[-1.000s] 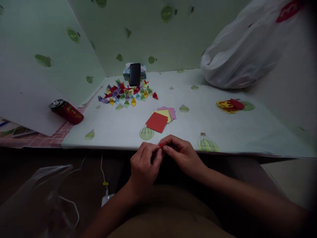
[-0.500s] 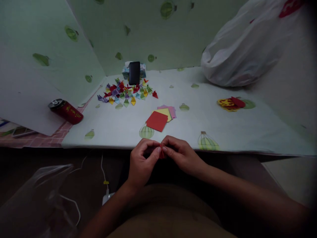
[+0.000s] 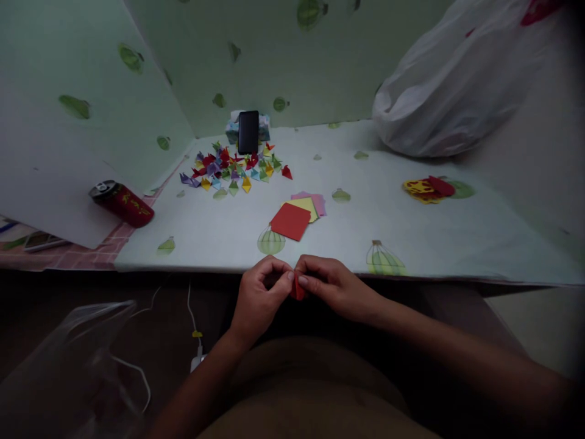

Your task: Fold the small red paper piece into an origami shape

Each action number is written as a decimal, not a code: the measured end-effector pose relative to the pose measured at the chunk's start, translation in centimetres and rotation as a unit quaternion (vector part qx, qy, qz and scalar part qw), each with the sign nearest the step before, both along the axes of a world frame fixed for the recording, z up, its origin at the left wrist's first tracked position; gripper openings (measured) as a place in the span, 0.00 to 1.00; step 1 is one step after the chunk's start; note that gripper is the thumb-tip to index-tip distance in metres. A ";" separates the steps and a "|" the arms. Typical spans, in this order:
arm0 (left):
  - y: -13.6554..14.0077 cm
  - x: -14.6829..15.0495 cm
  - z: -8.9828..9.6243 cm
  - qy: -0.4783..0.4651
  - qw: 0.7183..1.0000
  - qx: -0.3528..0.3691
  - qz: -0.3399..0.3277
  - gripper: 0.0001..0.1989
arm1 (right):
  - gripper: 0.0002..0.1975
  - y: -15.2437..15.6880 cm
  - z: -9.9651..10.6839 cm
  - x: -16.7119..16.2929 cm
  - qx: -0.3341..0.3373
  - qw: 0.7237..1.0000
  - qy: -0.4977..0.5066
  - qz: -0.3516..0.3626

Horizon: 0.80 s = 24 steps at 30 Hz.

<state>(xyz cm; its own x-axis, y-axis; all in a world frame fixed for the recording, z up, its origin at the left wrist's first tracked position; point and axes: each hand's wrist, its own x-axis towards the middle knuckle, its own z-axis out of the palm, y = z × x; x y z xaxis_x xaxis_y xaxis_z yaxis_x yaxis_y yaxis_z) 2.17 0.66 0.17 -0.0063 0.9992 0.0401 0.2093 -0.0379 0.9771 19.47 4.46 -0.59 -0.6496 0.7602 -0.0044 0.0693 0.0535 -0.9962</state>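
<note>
A small piece of folded red origami paper (image 3: 298, 289) is pinched between my two hands, just off the table's front edge. My left hand (image 3: 261, 294) grips its left side with thumb and forefinger. On the other side my right hand (image 3: 340, 288) pinches it the same way; the fingers hide much of the folds. Just beyond the hands lies a stack of square paper, a red sheet (image 3: 291, 221) on top, with yellow sheets (image 3: 309, 206) and pink sheets (image 3: 319, 202) showing behind. Farther back sits a heap of folded paper cranes (image 3: 233, 171) in many colours.
A black phone (image 3: 248, 132) leans on a tissue box (image 3: 232, 131) behind the cranes. A red can (image 3: 123, 204) lies tilted at left. At right are yellow and red paper cutouts (image 3: 427, 189) and a bulging white plastic bag (image 3: 439, 97). A white cable (image 3: 189, 305) hangs below the table (image 3: 219, 256).
The red paper has turned and shows more of its surface below my fingertips. My hands have shifted slightly, still pinching it. The view has moved a little.
</note>
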 end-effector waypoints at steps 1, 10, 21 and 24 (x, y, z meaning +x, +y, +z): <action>0.0 0.0 0.0 0.005 1.000 0.002 0.002 0.07 | 0.08 0.0 0.0 0.0 0.001 1.000 -0.002 0.001; -0.1 -0.3 -0.3 -0.072 0.996 -0.032 -0.033 0.05 | 0.13 0.1 -0.4 0.1 -0.099 0.992 0.080 0.018; 0.1 -0.4 -0.1 -0.008 0.999 -0.039 -0.022 0.08 | 0.10 0.0 -0.4 0.0 -0.003 1.000 0.005 0.008; 0.0 -0.4 -0.3 -0.031 0.999 -0.032 -0.025 0.09 | 0.10 0.0 -0.3 0.0 -0.027 0.999 0.024 0.001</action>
<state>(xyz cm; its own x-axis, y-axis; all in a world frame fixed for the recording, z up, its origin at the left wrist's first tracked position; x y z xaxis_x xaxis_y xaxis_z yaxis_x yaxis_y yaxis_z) 1.79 0.66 -0.10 0.0429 0.9988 -0.0224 0.1483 0.0158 0.9888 19.45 4.41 -0.91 -0.6521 0.7580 -0.0139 0.0203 -0.0009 -0.9998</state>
